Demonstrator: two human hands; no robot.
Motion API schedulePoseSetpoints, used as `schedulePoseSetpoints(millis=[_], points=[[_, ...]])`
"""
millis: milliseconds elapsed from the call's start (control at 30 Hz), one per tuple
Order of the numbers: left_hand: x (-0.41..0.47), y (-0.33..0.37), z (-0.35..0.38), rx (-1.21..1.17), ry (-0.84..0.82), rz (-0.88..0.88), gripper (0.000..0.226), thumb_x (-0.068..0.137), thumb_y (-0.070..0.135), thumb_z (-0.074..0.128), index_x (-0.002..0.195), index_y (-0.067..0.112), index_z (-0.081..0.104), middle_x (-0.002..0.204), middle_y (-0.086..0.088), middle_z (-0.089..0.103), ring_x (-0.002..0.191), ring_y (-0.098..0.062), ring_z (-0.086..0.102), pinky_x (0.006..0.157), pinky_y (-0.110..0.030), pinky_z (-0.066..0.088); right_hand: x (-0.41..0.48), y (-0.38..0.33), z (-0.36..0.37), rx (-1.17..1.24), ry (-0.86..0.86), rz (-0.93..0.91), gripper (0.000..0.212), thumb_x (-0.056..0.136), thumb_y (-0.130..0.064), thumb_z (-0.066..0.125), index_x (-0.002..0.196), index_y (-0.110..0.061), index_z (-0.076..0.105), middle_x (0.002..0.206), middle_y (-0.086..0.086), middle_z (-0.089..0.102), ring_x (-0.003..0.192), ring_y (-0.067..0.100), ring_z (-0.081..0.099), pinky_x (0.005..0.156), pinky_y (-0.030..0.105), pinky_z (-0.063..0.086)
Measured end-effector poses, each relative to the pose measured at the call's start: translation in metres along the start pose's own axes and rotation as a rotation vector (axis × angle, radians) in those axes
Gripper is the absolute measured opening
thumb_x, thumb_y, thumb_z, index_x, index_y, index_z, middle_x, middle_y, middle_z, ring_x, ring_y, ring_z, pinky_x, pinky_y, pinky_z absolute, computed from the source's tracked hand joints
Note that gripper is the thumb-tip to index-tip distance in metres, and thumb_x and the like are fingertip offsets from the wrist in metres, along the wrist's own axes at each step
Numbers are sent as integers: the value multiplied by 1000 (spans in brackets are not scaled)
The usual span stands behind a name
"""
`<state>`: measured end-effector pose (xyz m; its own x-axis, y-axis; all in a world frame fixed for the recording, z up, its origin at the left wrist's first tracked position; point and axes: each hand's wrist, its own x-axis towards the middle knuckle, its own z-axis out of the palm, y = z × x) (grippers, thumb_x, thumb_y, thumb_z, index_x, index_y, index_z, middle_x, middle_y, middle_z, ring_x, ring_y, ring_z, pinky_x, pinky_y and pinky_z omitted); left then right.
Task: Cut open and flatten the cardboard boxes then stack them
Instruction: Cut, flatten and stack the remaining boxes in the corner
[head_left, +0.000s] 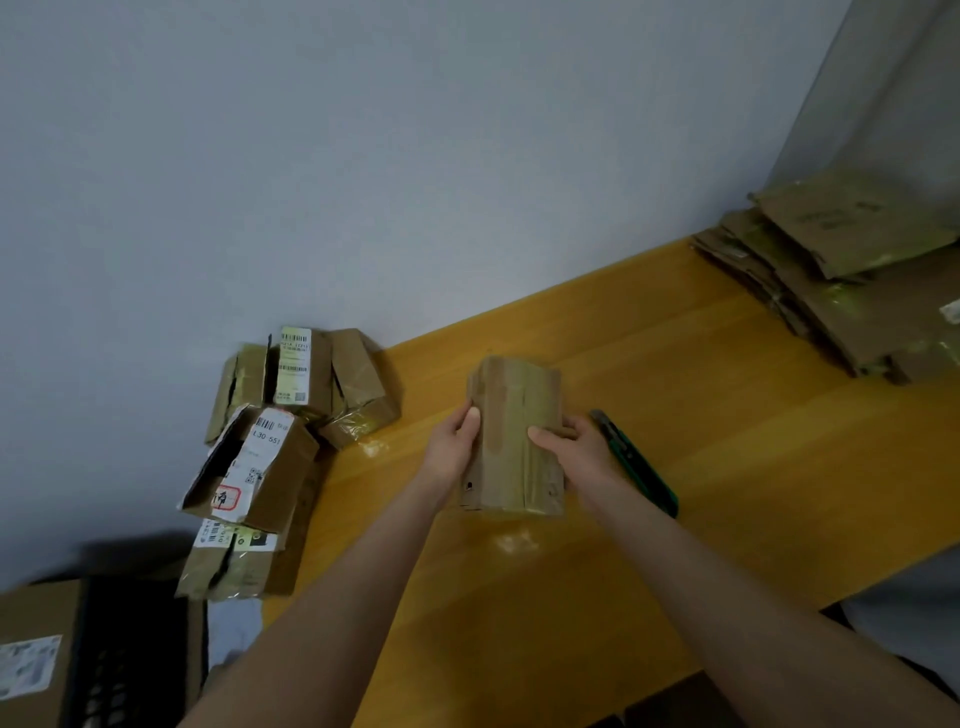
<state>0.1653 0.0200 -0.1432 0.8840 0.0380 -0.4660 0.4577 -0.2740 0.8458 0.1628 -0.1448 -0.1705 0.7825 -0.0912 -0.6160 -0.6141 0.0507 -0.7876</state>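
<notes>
I have one box (514, 436) between both hands, raised a little over the middle of the tabletop (727, 415). The left hand (452, 447) grips its left edge with the thumb on the near face, and the right hand (576, 452) grips the right edge the same way. Tape runs down the box's face and it looks closed and in shape, so I judge it uncut. The knife (636, 462) lies on the tabletop just beside my right hand, in nobody's grip.

As for progress, a stack (852, 291) of flattened cardboard sits at the far right end of the tabletop, several sheets deep, so a fair share looks done. At the left end a pile (291, 441) of boxes with labels remains, some torn but none flat. What is left, as I read it, is to cut this one, press it flat, add it to the stack, then work through the pile.
</notes>
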Motion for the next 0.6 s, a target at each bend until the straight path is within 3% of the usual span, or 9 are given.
schedulePoseSetpoints(millis=[100, 200, 300, 367, 433, 500, 600], points=[[0, -3, 11, 52, 15, -14, 72, 85, 47, 67, 145, 18, 40, 133, -2, 55, 114, -22, 57, 94, -37, 49, -2, 3, 8, -172, 82, -127, 43, 81, -29, 75, 115, -18, 49, 99, -5, 56, 79, 10, 57, 58, 24, 44], [6, -13, 17, 153, 81, 5, 75, 82, 26, 74, 145, 19, 35, 133, -5, 56, 114, -23, 56, 92, -35, 48, 1, 7, 12, -305, 129, -179, 30, 83, -27, 71, 101, -23, 47, 93, -6, 58, 71, 6, 54, 55, 23, 41], [13, -19, 20, 474, 188, 54, 80, 87, 23, 67, 152, 19, 20, 142, -11, 48, 124, -29, 49, 99, -37, 42, 4, 13, 14, -459, 127, -183, 15, 89, -27, 63, 96, -24, 49, 97, -3, 62, 81, 15, 59, 68, 31, 50], [15, -19, 27, 764, 191, 33, 94, 83, 45, 68, 152, 16, 11, 149, -14, 31, 132, -32, 37, 105, -42, 36, 7, 18, 15, -588, 78, -194, 9, 94, -26, 56, 103, -24, 54, 107, -1, 63, 91, 17, 58, 72, 30, 46], [16, -19, 38, 922, 121, -59, 116, 73, 65, 67, 152, 13, 0, 155, -13, 11, 141, -34, 20, 111, -51, 26, 13, 22, 10, -745, 83, -196, 24, 96, -27, 53, 120, -24, 56, 119, 0, 61, 105, 19, 57, 76, 30, 46], [18, -22, 47, 998, 78, -104, 126, 69, 67, 69, 151, 12, -9, 157, -13, -2, 145, -34, 7, 112, -57, 20, 22, 26, -5, -945, 184, -192, 40, 96, -28, 52, 136, -24, 45, 136, 4, 48, 123, 24, 45, 91, 34, 45], [25, -26, 46, 1087, 64, -63, 121, 72, 63, 69, 151, 16, -10, 157, -15, -3, 144, -36, 7, 112, -57, 23, 34, 36, -37, -1183, 281, -99, 56, 101, -25, 40, 151, -18, 16, 154, 13, 20, 139, 31, 22, 109, 42, 32]])
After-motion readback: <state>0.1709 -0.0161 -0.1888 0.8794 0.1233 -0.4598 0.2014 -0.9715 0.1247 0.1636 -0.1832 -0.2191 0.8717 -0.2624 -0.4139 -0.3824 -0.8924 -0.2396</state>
